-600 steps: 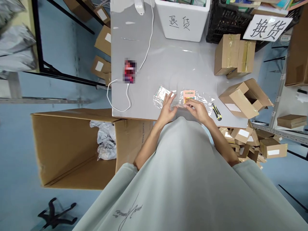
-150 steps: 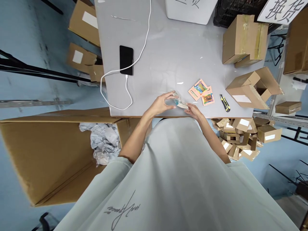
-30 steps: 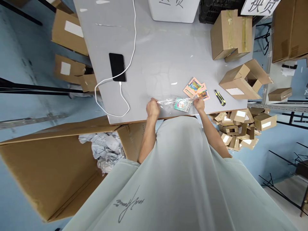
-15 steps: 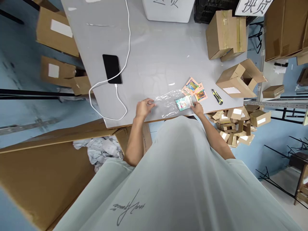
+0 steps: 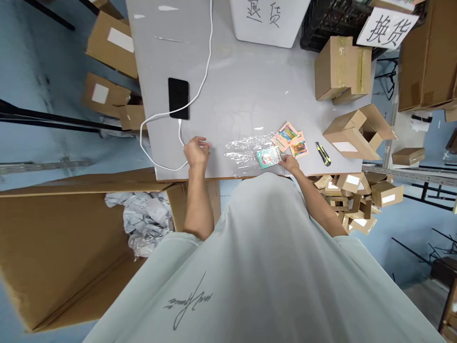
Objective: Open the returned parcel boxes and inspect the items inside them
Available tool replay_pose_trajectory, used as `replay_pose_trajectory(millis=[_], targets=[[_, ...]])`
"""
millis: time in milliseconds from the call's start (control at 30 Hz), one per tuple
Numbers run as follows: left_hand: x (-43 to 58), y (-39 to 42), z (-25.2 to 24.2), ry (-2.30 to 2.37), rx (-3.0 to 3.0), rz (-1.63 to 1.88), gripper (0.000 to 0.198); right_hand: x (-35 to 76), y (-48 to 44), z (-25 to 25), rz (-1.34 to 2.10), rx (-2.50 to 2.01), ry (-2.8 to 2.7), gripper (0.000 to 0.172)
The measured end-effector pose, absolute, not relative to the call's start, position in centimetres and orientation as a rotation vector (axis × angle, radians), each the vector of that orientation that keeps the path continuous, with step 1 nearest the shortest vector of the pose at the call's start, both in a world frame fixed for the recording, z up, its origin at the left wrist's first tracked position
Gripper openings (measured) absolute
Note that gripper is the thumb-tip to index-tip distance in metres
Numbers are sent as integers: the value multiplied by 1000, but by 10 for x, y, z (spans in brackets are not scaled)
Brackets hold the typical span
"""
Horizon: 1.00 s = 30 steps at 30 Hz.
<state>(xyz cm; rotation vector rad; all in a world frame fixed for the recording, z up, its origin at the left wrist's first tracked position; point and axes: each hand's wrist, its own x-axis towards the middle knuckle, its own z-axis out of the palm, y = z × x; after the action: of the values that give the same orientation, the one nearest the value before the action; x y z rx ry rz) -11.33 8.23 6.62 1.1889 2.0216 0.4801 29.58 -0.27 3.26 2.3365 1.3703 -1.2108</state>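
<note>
My right hand (image 5: 290,163) pinches the right end of a small teal and white printed box (image 5: 269,157) near the table's front edge. Left of the box, a crinkled clear plastic wrapper (image 5: 243,151) lies spread on the tabletop. Two orange-bordered picture cards (image 5: 299,145) rest just beyond my right hand, partly overlapping. My left hand (image 5: 197,152) is over the table's front edge, apart from the wrapper, its fingers loosely bent and nothing visible in them. A yellow and black box cutter (image 5: 323,154) lies to the right of the cards.
A black phone (image 5: 178,98) with a white cable lies at the left of the grey table (image 5: 228,95). Cardboard boxes (image 5: 332,69), an opened carton (image 5: 352,133) and a white bin (image 5: 269,35) stand around. A large carton (image 5: 64,247) holding crumpled plastic stands lower left.
My left hand has moved left, away from the clear wrapper toward the phone cable. My right hand stays on the box, which has shifted slightly left. The whole view has tilted a little.
</note>
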Motion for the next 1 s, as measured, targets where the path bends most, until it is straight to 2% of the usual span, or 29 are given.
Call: replay_pose_trajectory(millis=[100,233,367,567,767,1000], targets=[[-110,74,74,1895,1022,600,24,300,8,35,-1223,2280,1444,29],[-78,49,73,1685,855,456,22,301,24,38,-1268,2333,1530,31],[-29,26,59,1838,751,343,36,299,35,38,-1311,2359,1512,21],[22,19,40,1955,551,424,40,301,38,37,-1399,2341,1554,17],[38,18,38,1866,381,526,26,320,30,50,-1563,2331,1727,18],[66,17,44,1566,376,596,16,341,11,79,-1843,2366,1990,8]])
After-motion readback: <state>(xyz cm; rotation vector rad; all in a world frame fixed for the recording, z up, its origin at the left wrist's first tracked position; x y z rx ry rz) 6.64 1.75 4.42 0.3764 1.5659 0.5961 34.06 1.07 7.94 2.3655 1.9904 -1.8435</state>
